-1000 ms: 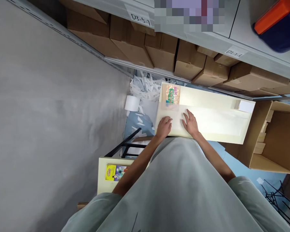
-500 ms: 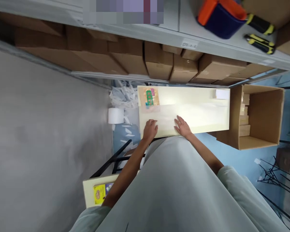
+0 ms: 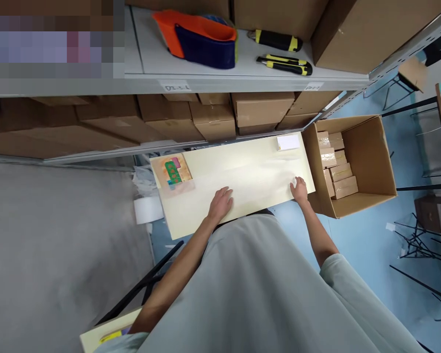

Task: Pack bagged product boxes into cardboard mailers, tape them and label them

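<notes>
My left hand (image 3: 220, 205) lies on the cream tabletop (image 3: 242, 169) near its front edge, with its fingers stretched out and nothing visible in them. My right hand (image 3: 299, 190) is at the table's right end, fingers slightly bent and apart, also holding nothing that I can see. At the left end lies a colourful printed packet (image 3: 174, 170) with green and pink patches, partly covered by a translucent film (image 3: 183, 187). A small white box (image 3: 288, 142) sits at the far right corner of the tabletop.
An open carton (image 3: 369, 157) holding several small brown boxes (image 3: 341, 172) stands beside the table's right end. Behind runs a shelf with cartons, a blue-orange holder (image 3: 206, 44) and two utility knives (image 3: 286, 64). A white roll (image 3: 148, 210) is at the left, near a grey wall.
The view has turned, shifting table and carton. My right hand has moved right along the tabletop to its right end. My left hand has moved right, away from the packet.
</notes>
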Tool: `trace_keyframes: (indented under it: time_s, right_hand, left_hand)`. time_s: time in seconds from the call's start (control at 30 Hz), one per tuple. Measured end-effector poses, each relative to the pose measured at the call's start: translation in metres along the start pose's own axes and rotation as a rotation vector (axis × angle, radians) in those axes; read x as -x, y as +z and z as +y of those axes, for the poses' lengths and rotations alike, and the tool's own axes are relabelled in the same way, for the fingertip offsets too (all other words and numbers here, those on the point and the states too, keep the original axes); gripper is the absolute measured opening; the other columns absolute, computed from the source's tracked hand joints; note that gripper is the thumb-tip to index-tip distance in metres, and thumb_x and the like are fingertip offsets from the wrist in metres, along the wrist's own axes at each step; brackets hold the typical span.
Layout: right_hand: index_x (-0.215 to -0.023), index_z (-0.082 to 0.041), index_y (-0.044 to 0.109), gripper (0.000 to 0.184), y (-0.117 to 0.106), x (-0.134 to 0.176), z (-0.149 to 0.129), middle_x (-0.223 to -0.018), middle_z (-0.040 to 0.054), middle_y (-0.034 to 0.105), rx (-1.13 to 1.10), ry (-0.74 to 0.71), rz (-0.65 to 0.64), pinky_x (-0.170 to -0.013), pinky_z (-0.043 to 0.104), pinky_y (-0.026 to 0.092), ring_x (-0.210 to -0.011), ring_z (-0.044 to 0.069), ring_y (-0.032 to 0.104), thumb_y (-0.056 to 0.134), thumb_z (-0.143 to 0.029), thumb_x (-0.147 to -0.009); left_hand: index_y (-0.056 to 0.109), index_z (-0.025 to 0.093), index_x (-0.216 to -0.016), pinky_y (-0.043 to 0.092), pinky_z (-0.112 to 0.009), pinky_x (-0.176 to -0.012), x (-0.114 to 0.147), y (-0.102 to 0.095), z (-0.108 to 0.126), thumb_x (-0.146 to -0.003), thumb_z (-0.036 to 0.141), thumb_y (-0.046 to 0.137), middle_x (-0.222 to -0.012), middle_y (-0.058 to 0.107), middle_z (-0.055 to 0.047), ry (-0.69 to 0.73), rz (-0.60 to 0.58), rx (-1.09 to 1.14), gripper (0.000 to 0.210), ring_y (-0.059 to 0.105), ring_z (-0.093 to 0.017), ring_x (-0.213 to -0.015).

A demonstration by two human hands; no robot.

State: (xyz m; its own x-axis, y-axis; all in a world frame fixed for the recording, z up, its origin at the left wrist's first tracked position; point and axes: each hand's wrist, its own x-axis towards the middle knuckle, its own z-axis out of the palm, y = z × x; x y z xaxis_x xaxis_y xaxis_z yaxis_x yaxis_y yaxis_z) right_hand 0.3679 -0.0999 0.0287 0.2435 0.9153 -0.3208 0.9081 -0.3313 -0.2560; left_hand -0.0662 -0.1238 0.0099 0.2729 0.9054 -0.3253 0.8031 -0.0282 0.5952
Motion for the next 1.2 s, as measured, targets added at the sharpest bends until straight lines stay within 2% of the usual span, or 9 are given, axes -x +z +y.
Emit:
trace_keyframes:
  time_s: [0.13, 0.23, 0.37, 0.47, 0.67, 0.77, 0.87, 1.07, 1.2]
  right_hand:
    - [-0.169, -0.009, 0.038, 0.07, -0.001, -0.015, 0.021, -0.181, 0.0191, 0.025, 0.127, -0.144, -0.181, -0.13, 0.05, 0.038, -0.167, 0.034, 0.026, 0.045, -0.042, -0.107]
    - [-0.172, -0.008, 0.031, 0.071, 0.0, -0.011, 0.031, -0.183, 0.0189, 0.017, 0.2, -0.257, -0.235, -0.133, 0.049, 0.032, -0.17, 0.033, 0.02, 0.039, -0.042, -0.111]
    - [-0.173, -0.008, 0.03, 0.067, -0.001, 0.001, 0.044, -0.183, 0.0185, 0.017, 0.242, -0.273, -0.24, -0.133, 0.049, 0.03, -0.17, 0.032, 0.021, 0.033, -0.04, -0.114]
    - [-0.171, -0.009, 0.033, 0.065, -0.003, -0.006, 0.043, -0.183, 0.0193, 0.019, 0.245, -0.279, -0.227, -0.132, 0.05, 0.032, -0.17, 0.032, 0.022, 0.034, -0.04, -0.114]
    - [-0.169, -0.013, 0.04, 0.061, -0.006, -0.074, 0.01, -0.182, 0.0157, 0.026, 0.086, -0.525, -0.223, -0.129, 0.057, 0.037, -0.169, 0.033, 0.023, 0.037, -0.036, -0.112]
    - [-0.163, -0.016, 0.049, 0.057, -0.011, -0.108, 0.001, -0.181, 0.0151, 0.03, 0.061, -0.448, -0.192, -0.126, 0.06, 0.041, -0.163, 0.035, 0.032, 0.037, -0.032, -0.11]
    - [-0.161, -0.017, 0.053, 0.055, -0.015, -0.125, 0.0, -0.182, 0.0147, 0.026, 0.058, -0.368, -0.147, -0.124, 0.062, 0.042, -0.161, 0.037, 0.034, 0.037, -0.029, -0.11]
    - [-0.17, -0.013, 0.037, 0.064, -0.015, -0.116, 0.009, -0.184, 0.0168, 0.018, 0.03, -0.371, -0.108, -0.127, 0.059, 0.039, -0.166, 0.036, 0.025, 0.036, -0.035, -0.11]
    - [-0.173, -0.013, 0.033, 0.067, -0.016, -0.093, 0.019, -0.185, 0.017, 0.013, 0.113, -0.472, -0.198, -0.13, 0.055, 0.035, -0.17, 0.035, 0.017, 0.039, -0.039, -0.111]
  left_hand:
    - [0.051, 0.021, -0.163, 0.042, -0.058, -0.127, -0.021, 0.019, 0.034, -0.102, 0.033, 0.05, -0.179, 0.034, -0.01, -0.022, -0.056, -0.088, 0.061, 0.03, -0.041, -0.165]
    - [0.047, 0.02, -0.167, 0.043, -0.059, -0.126, -0.026, 0.033, 0.05, -0.103, 0.039, 0.052, -0.181, 0.028, -0.011, -0.06, -0.117, -0.117, 0.067, 0.024, -0.044, -0.167]
    - [0.049, 0.016, -0.165, 0.045, -0.057, -0.126, -0.024, 0.046, 0.06, -0.103, 0.042, 0.051, -0.182, 0.025, -0.012, -0.102, -0.171, -0.145, 0.067, 0.02, -0.044, -0.169]
    - [0.053, 0.015, -0.162, 0.042, -0.056, -0.129, -0.024, 0.05, 0.064, -0.102, 0.04, 0.053, -0.183, 0.025, -0.012, -0.123, -0.172, -0.146, 0.065, 0.019, -0.042, -0.169]
    - [0.063, 0.017, -0.151, 0.035, -0.055, -0.133, -0.038, 0.045, 0.074, -0.097, 0.037, 0.061, -0.179, 0.033, -0.015, -0.224, -0.198, -0.124, 0.058, 0.029, -0.039, -0.167]
    - [0.066, 0.017, -0.146, 0.036, -0.052, -0.133, -0.045, 0.041, 0.083, -0.095, 0.035, 0.064, -0.179, 0.033, -0.016, -0.277, -0.227, -0.124, 0.055, 0.032, -0.038, -0.166]
    - [0.069, 0.019, -0.144, 0.038, -0.052, -0.131, -0.048, 0.038, 0.089, -0.094, 0.034, 0.065, -0.18, 0.032, -0.014, -0.312, -0.235, -0.113, 0.052, 0.035, -0.04, -0.165]
    - [0.068, 0.02, -0.145, 0.04, -0.051, -0.13, -0.047, 0.038, 0.09, -0.094, 0.035, 0.067, -0.18, 0.032, -0.012, -0.313, -0.242, -0.103, 0.053, 0.035, -0.04, -0.164]
    - [0.068, 0.019, -0.145, 0.039, -0.052, -0.131, -0.045, 0.041, 0.082, -0.094, 0.033, 0.069, -0.181, 0.029, -0.012, -0.28, -0.241, -0.081, 0.053, 0.032, -0.041, -0.165]
